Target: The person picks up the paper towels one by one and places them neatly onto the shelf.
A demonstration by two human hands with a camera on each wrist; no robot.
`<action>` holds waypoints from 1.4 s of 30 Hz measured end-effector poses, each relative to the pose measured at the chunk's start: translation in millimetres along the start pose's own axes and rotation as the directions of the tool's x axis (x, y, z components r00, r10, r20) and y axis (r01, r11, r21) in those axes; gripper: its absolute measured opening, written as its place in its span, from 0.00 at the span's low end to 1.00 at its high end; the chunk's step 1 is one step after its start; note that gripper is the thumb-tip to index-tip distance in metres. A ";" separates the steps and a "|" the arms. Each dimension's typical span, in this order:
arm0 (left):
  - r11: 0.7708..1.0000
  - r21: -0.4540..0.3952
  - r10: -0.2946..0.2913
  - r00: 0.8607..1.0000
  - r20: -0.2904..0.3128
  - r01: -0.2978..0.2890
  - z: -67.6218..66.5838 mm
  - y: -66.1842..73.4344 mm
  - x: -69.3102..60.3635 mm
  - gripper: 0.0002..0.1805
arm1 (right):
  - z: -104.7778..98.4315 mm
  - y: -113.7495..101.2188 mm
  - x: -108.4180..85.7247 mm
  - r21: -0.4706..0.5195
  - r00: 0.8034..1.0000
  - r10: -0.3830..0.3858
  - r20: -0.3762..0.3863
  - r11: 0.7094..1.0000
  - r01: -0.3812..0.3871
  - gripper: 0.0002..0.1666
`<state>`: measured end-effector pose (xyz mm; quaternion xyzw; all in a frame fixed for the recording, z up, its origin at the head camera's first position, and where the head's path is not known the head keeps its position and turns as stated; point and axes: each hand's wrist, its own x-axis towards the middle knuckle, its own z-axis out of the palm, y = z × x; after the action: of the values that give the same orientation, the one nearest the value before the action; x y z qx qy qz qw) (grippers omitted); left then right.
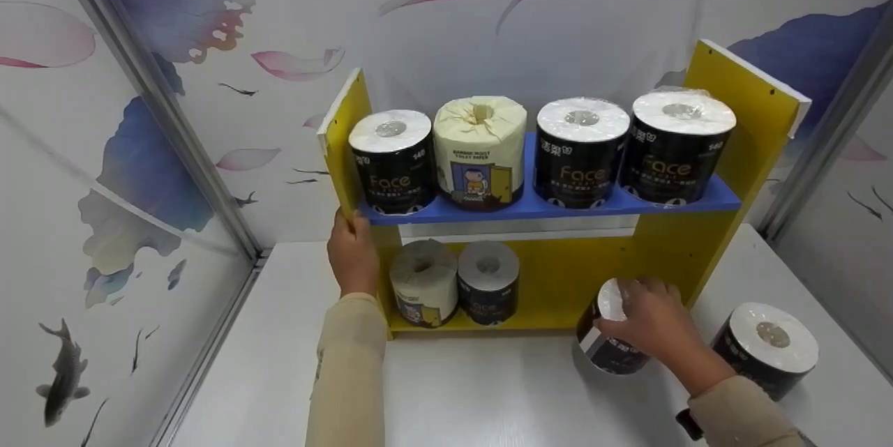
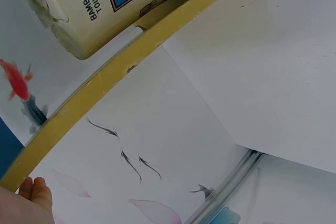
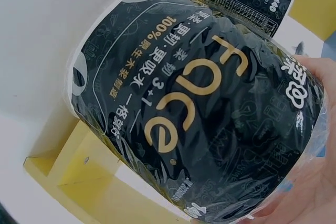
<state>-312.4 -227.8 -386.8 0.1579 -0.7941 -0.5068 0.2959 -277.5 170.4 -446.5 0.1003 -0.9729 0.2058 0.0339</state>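
Observation:
My left hand [image 1: 354, 252] grips the front edge of the shelf's left side panel [image 1: 343, 123], just below the blue board; in the left wrist view its fingertips [image 2: 40, 191] curl over the yellow edge. My right hand [image 1: 652, 318] holds a black-wrapped toilet roll [image 1: 614, 349] from above, tilted, in front of the lower shelf's right part. Gold "Face" lettering on this roll [image 3: 199, 103] fills the right wrist view. On the lower shelf's left, a cream-wrapped roll [image 1: 423, 286] and a black roll [image 1: 488, 286] stand side by side.
The blue upper board [image 1: 488, 213] bears several upright rolls, one of them a cream roll [image 1: 480, 154]. Another black roll [image 1: 764, 349] stands on the white table [image 1: 474, 398], right of my right hand. A patterned wall [image 1: 593, 21] rises behind the shelf.

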 end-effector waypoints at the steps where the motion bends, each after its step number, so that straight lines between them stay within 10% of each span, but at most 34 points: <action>1: 1.000 0.001 0.002 1.000 -0.001 -0.002 0.1 -0.2 0.1 0.21 | -0.1 -0.9 1.2 0.000 1.000 0.003 0.002 1.000 -0.003 0.51; 42: 1.000 0.003 -0.027 1.000 0.004 0.027 0.0 1.7 0.2 0.22 | 7.6 -41.5 52.7 0.008 0.997 -0.016 -0.079 1.000 0.017 0.40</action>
<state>-312.5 -227.2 -385.2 0.1677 -0.7932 -0.5101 0.2872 -320.5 120.6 -431.5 0.1003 -0.9689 0.2137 0.0737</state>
